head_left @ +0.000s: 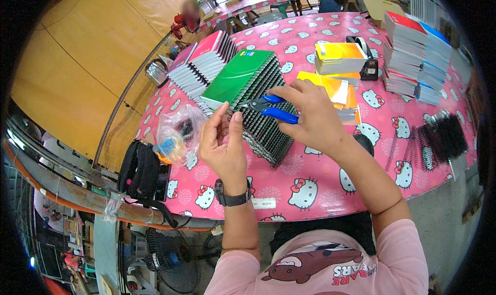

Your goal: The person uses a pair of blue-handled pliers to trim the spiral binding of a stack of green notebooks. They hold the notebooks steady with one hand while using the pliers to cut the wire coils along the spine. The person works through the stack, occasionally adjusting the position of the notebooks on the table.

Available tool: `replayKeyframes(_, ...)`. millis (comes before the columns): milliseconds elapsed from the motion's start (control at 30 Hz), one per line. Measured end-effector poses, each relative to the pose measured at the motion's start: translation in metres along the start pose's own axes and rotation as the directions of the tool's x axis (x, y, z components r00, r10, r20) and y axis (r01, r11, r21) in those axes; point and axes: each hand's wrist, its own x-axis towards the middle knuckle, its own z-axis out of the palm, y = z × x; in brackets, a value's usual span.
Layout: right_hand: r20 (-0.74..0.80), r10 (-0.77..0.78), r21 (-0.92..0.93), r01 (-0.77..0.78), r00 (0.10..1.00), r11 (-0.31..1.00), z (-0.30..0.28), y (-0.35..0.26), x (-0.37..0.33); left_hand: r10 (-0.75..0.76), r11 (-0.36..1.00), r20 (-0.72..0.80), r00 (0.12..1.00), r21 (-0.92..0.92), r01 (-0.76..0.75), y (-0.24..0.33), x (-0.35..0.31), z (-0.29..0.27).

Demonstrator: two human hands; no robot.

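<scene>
A tall stack of spiral-bound notebooks stands before me, topped by a green notebook with black coils along its right edge. My left hand, wearing a black wristwatch, is at the near corner of the green notebook, thumb and index finger on either side of it. In my right hand is a pair of wire cutters with blue handles. Their grey jaws point left, close to the coil end and just right of my left fingertips. Whether the jaws touch the coil cannot be made out.
The table has a pink patterned cover. Red and purple notebooks stand behind the green stack. Yellow pads lie to the right, beyond them red and blue stacks. Loose black coils and a plastic bag flank me.
</scene>
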Motion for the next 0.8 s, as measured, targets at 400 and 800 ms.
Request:
replayKeyframes(400, 0.237, 0.178, 0.043, -0.193, 0.955, 0.98, 0.003, -0.007, 0.008, 0.003, 1.0, -0.034, 0.999, -0.02, -0.003, -0.001, -0.001, 0.001)
replayKeyframes(800, 0.078, 0.023, -0.011, -0.022, 0.997, 1.0, 0.013, 0.003, -0.005, -0.049, 0.988, -0.053, 0.997, -0.152, 0.04, 0.0, -0.007, 0.001)
